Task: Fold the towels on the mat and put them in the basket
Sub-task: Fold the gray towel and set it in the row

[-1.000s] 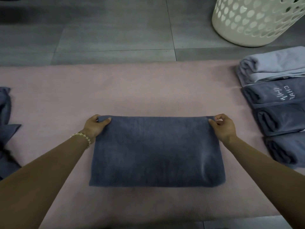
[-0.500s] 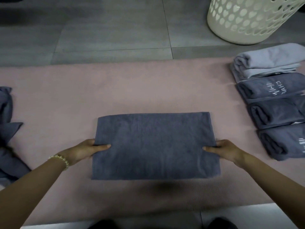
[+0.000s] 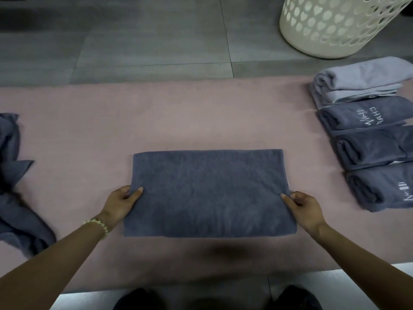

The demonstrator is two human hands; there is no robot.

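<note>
Pinching towel at its short ends — left hand, right hand — long axis side-to-side

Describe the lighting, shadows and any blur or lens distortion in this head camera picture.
Head view: dim, flat light, no glare; a soft dark shadow lies on the mat on the near side of the flat towel; the wide lens leans the basket outward; the crumpled towels at the left edge look smeared.

Head camera looks steeply down from close above the mat and hands
</note>
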